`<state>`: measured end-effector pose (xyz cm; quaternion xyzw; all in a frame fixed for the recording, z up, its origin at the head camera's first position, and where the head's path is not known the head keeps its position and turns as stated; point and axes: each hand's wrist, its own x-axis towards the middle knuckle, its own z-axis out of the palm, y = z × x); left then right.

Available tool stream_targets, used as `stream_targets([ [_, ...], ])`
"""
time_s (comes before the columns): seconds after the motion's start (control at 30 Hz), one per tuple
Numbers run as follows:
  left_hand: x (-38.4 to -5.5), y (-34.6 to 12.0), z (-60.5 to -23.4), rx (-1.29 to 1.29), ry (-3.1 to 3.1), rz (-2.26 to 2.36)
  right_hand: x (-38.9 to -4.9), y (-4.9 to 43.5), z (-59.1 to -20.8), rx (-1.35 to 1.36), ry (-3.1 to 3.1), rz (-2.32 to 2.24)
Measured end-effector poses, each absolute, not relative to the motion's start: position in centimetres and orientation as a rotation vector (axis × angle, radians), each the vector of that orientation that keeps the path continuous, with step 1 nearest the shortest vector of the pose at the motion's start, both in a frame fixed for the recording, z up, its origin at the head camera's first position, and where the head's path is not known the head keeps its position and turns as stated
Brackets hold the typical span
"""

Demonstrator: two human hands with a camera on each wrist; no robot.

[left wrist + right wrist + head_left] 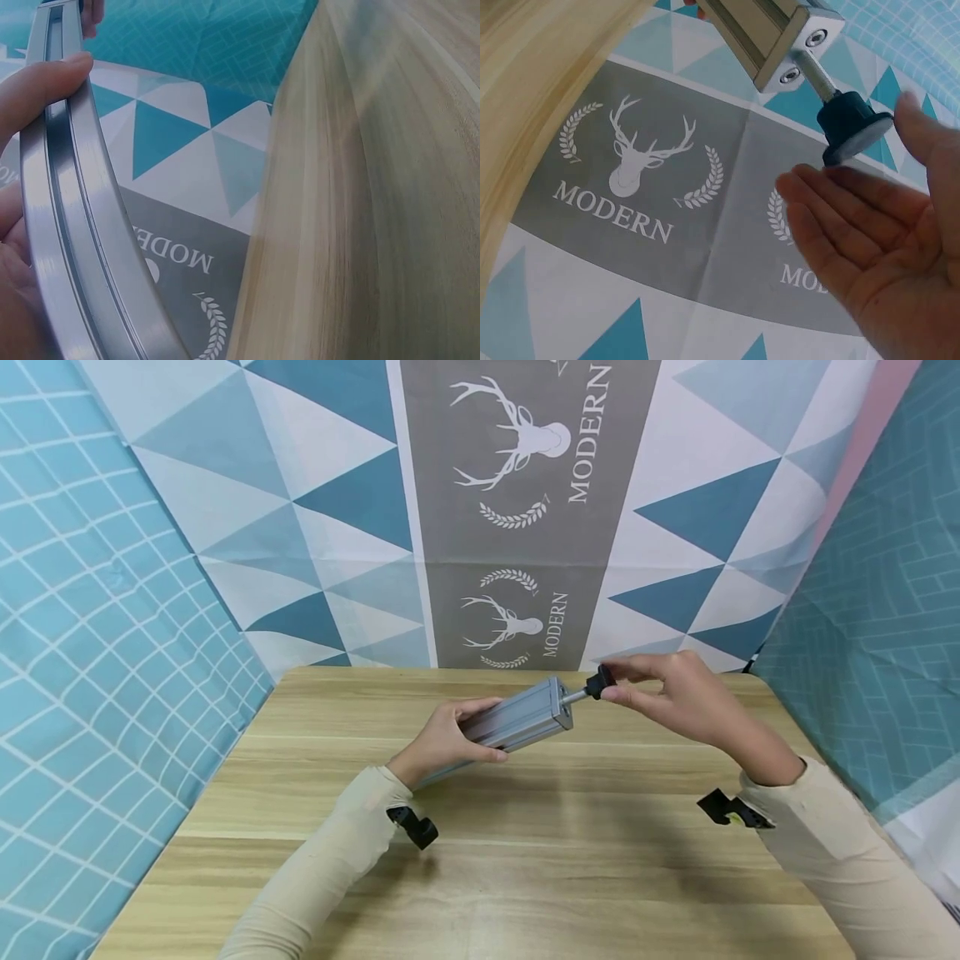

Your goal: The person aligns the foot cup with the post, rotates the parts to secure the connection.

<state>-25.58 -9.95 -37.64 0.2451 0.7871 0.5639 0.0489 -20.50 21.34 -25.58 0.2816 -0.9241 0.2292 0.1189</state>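
A square grey aluminium profile (517, 714) with grooved sides slants up to the right above the table in the head view. My left hand (446, 739) grips it round the middle, thumb on the near side; in the left wrist view the thumb lies across its groove. A threaded rod (817, 76) sticks out of the profile's end plate (804, 46), which has two screws. On the rod's end sits a black levelling foot (851, 124). My right hand (678, 693) pinches the foot's rim between thumb and fingertips, palm facing its flat underside.
Below both hands spreads a wood-grain table (510, 860). Behind its far edge hangs a patterned cloth (517, 527) with deer heads and triangles. Blue cloths flank the table at left (97, 610) and right (885, 610). A black wrist mount (412, 827) projects from the left sleeve, another (731, 810) from the right.
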Motion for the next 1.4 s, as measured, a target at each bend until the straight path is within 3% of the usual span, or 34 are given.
stream_targets([
  [0.43, -25.6, -9.9, -37.5, 0.740, 2.418, 1.714, -20.8, 21.7, -25.2, 1.195, -2.501, 0.498],
  [0.83, -25.3, -10.0, -37.5, 0.711, 2.400, 1.685, -21.0, 21.1, -26.1, 0.848, -2.708, 0.724],
  [1.07, -23.2, -9.8, -34.5, 0.678, 2.414, 1.661, -20.6, 21.5, -25.9, 1.028, -2.644, 0.580],
  [1.23, -23.9, -9.9, -35.4, 0.670, 2.427, 1.649, -20.9, 21.4, -25.9, 1.179, -2.565, 0.545],
  [1.4, -25.1, -10.0, -37.1, 0.671, 2.427, 1.666, -20.8, 21.1, -25.9, 1.017, -2.639, 0.647],
])
